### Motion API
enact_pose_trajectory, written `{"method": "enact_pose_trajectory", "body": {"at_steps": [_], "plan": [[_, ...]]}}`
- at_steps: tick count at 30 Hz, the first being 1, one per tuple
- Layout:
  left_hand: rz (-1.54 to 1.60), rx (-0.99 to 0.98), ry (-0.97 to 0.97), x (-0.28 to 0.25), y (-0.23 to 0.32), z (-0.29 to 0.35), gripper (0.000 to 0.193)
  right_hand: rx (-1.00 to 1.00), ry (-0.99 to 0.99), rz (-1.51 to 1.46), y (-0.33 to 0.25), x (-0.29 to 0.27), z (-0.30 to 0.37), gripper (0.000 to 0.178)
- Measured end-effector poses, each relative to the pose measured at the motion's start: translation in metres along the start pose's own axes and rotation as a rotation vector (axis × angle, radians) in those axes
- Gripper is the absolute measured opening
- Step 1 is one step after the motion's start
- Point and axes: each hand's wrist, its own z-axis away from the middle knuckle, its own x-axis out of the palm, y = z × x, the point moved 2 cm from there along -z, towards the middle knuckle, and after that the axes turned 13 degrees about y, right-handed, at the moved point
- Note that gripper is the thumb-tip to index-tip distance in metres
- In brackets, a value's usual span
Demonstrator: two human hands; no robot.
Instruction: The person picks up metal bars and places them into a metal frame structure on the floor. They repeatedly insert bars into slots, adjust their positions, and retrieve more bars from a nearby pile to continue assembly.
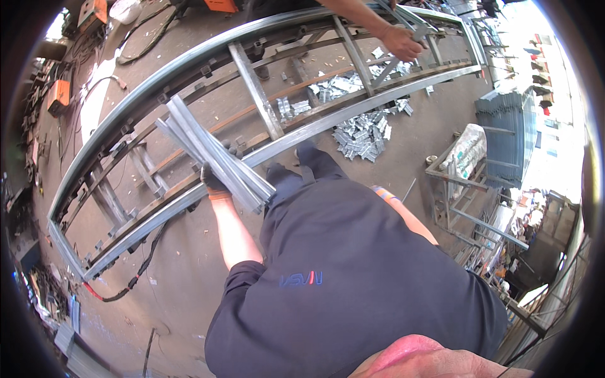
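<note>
My left hand (pixel 216 183), in a dark glove with an orange cuff, grips a bundle of long grey metal strips (pixel 211 151). Its fingertips show on the bundle's far side. The bundle slants across the near rail of a long metal frame (pixel 302 129), and its near end reaches my clothes. On the right, my right forearm (pixel 413 220) hangs beside my body, with a striped cuff (pixel 383 193) at the wrist. My right hand's fingers are hidden behind my torso. Across the frame, another person's bare hand (pixel 403 44) holds a flat metal bar (pixel 386 72).
Small shiny metal pieces (pixel 363 137) lie heaped on the floor beside the frame's near rail. A metal rack (pixel 450 189) carries a white sack (pixel 469 151) at right, near stacked grey sheets (pixel 510 129). A dark cable (pixel 138 274) crosses the floor at left. Orange machines (pixel 58 96) stand far left.
</note>
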Motion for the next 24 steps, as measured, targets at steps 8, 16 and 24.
{"method": "enact_pose_trajectory", "body": {"at_steps": [8,16,24], "plan": [[-0.007,-0.038,-0.003,-0.003,0.000,0.002,0.101,0.224,-0.019,-0.698,-0.054,-0.220,0.113,0.024],[-0.034,-0.023,0.028,-0.003,0.002,0.000,0.096,0.114,0.282,-1.032,-0.150,-0.195,-0.027,0.027],[0.026,0.014,0.040,0.013,0.000,-0.002,0.109,-0.074,0.236,-1.213,-0.237,-0.164,-0.210,0.022]]}}
